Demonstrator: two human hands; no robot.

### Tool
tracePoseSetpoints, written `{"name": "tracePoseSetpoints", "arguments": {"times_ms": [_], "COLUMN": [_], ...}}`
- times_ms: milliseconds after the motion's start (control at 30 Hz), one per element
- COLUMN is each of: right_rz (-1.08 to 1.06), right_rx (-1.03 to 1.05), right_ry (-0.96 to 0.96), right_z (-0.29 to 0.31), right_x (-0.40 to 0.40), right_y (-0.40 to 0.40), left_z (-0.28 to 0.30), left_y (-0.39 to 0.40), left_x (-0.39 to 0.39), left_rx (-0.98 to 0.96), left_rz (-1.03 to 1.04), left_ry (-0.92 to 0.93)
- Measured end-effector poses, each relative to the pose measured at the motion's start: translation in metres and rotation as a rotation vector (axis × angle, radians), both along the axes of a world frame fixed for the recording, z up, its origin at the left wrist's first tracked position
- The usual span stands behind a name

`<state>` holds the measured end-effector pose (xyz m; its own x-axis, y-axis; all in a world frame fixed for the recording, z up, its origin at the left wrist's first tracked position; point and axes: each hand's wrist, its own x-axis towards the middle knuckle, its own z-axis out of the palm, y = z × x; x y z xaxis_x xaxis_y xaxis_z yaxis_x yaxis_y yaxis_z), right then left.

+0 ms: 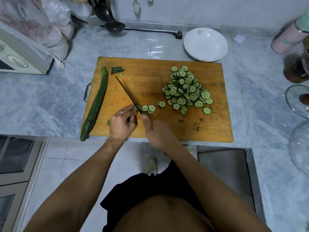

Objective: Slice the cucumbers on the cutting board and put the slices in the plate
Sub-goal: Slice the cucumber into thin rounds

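Low centre: right hand (157,131) clamped on knife (128,96), left hand (121,122) pinching cucumber stub (135,109) to steady cutting.

**What the bench carries**

We see a grey marbled bench (50,97). A wooden cutting board (209,129) lies at its front edge. Behind the board's right corner sits a white plate (205,45); a black plug (178,34) and a ladle (114,26) lie near the back edge.
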<state>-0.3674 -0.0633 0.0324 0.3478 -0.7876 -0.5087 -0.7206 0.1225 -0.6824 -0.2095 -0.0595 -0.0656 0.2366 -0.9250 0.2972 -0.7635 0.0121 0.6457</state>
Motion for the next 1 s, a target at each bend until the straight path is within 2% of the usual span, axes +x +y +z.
{"name": "tracePoseSetpoints", "arguments": {"times_ms": [267, 1000], "right_rz": [-0.002, 0.048], "right_rx": [-0.013, -0.058], "right_ry": [-0.004, -0.046], "right_z": [-0.008, 0.013], "right_x": [0.003, -0.018], "right_y": [0.003, 0.022], "left_z": [0.004, 0.003], "left_y": [0.0, 0.0], "left_x": [0.0, 0.001], "left_rx": [-0.006, 0.034], "left_rz": [-0.014, 0.0], "left_ry": [0.008, 0.027]}}
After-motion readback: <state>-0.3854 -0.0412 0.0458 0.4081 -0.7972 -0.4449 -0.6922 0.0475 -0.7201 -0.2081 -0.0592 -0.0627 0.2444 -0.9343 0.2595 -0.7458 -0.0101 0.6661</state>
